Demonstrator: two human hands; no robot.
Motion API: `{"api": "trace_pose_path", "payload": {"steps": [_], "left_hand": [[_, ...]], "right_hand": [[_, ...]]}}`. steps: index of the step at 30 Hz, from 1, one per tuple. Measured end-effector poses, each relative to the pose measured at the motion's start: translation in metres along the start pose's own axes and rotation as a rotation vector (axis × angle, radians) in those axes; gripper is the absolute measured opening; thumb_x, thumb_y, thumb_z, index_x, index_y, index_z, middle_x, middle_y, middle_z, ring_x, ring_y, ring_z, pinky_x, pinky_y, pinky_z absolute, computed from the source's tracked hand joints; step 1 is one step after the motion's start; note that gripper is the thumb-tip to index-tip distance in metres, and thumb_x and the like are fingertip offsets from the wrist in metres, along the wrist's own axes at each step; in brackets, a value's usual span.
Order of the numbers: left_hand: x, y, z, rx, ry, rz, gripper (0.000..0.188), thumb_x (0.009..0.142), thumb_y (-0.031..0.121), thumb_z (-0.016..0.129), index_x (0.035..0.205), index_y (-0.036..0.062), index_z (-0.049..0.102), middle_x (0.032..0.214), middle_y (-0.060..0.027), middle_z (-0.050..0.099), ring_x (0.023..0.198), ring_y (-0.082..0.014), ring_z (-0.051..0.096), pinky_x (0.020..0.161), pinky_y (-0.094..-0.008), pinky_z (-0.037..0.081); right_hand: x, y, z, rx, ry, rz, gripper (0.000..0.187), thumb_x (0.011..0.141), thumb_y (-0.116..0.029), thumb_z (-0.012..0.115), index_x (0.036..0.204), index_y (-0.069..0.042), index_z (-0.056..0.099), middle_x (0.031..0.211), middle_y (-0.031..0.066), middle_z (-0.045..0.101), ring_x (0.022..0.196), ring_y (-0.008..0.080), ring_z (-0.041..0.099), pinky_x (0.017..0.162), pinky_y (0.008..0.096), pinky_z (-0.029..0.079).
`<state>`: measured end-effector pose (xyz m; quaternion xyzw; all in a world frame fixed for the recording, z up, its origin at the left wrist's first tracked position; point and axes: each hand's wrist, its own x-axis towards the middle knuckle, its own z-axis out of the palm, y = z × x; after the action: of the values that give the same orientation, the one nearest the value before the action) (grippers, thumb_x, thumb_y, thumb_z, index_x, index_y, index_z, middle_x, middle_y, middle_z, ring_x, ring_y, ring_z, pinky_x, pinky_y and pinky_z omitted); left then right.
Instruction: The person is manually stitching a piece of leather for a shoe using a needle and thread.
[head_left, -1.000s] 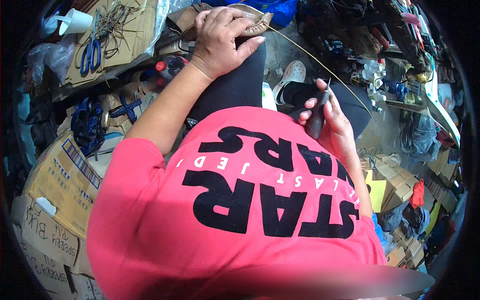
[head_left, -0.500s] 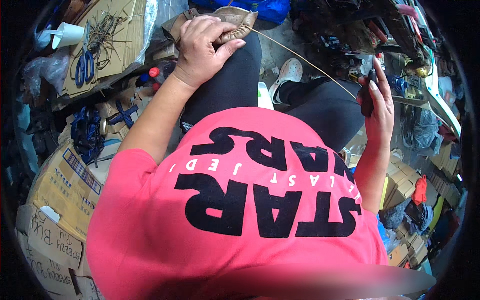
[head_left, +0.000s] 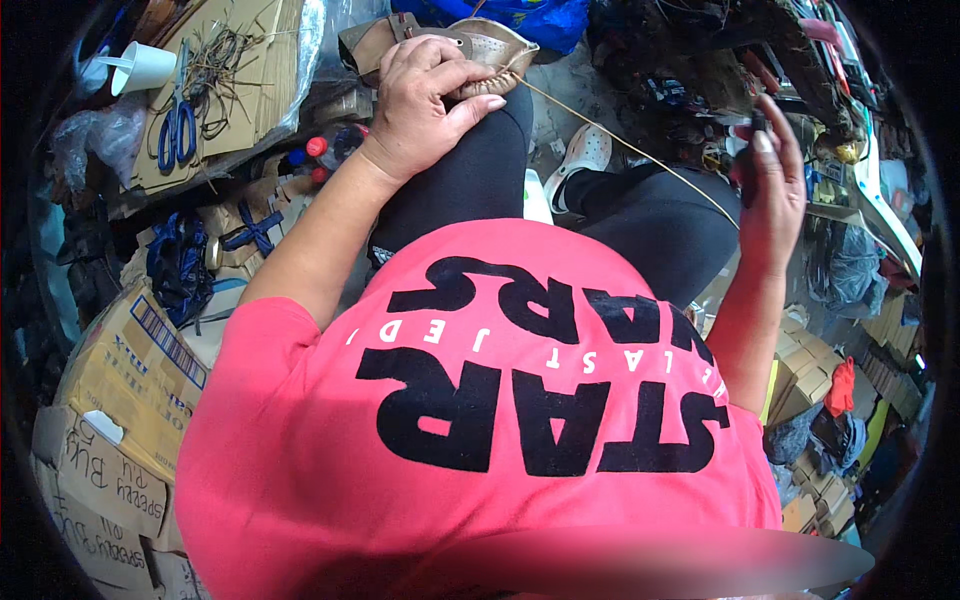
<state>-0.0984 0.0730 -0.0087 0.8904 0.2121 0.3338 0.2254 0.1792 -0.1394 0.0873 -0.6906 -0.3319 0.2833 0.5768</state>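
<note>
A tan leather shoe with gathered stitches along its toe rests on my bent knee. My left hand is closed over it, fingers wrapped across the upper and thumb along the stitched edge. From that edge a light cord stretches in a nearly straight line toward my right hand. That hand is raised on the right side, closed round a short dark-handled tool whose kind I cannot make out. The cord's far end disappears at this hand.
At the upper left, blue-handled scissors, a white cup and tangled strands lie on cardboard. A red-capped bottle sits below. Cardboard boxes crowd the left; a cluttered rack stands at the right.
My left hand and the shoe have shifted slightly to the right. My right hand has moved a little outward and turned, the cord still stretched between them.
</note>
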Motion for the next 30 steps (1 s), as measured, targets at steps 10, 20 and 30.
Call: {"api": "trace_pose_path", "payload": {"steps": [10,20,30], "left_hand": [[0.000,0.001,0.000,0.023,0.025,0.011,0.028,0.067,0.029,0.082,0.091,0.0155,0.074,0.096,-0.0067,0.064,0.104,-0.0270,0.057,0.095,-0.0419,0.037],[0.004,0.014,0.004,0.056,0.025,0.019,0.025,0.068,0.027,0.080,0.089,0.0145,0.074,0.088,-0.0030,0.062,0.103,-0.0247,0.057,0.095,-0.0418,0.037],[0.002,-0.006,-0.003,0.052,0.075,0.032,0.027,0.069,0.028,0.081,0.090,0.0142,0.073,0.094,-0.0082,0.063,0.102,-0.0266,0.058,0.093,-0.0404,0.039]], "right_hand": [[-0.007,0.009,0.026,-0.043,-0.069,0.007,0.034,0.095,-0.012,0.060,0.128,-0.009,0.060,0.112,0.0016,0.062,0.075,0.0025,0.050,0.063,0.0176,0.043],[-0.017,0.021,0.097,-0.268,-0.452,-0.130,0.032,0.086,-0.006,0.065,0.118,-0.008,0.066,0.098,0.0102,0.065,0.091,0.0200,0.063,0.083,0.0293,0.048],[-0.008,0.045,0.078,-0.085,-0.370,0.158,0.042,0.094,-0.014,0.062,0.135,-0.009,0.053,0.097,-0.0031,0.056,0.080,0.0031,0.048,0.068,0.0178,0.039]]}}
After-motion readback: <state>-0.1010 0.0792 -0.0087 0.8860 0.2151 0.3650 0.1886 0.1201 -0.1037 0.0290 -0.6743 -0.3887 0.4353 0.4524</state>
